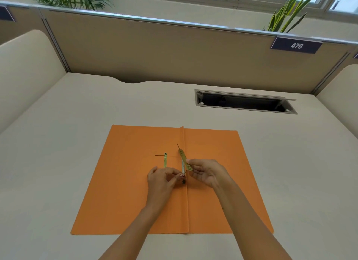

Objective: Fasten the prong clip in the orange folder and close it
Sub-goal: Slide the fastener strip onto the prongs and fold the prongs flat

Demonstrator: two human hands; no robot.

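Note:
The orange folder (126,192) lies open and flat on the desk, its spine fold running toward me down the middle. Over the fold, my right hand (208,173) pinches the near end of a yellow-green clip bar (185,159), which tilts up and away. My left hand (164,180) pinches a thin prong at the bar's near end, beside a small dark piece (183,181) on the fold. A second yellow-green strip (165,160) with a thin prong sticking out to the left lies on the left flap.
A beige desk (77,114) carries the folder. An open cable hatch (244,102) is sunk into the desk at the back right. Partition walls stand behind and on both sides, with a sign reading 476 (296,45) at the upper right.

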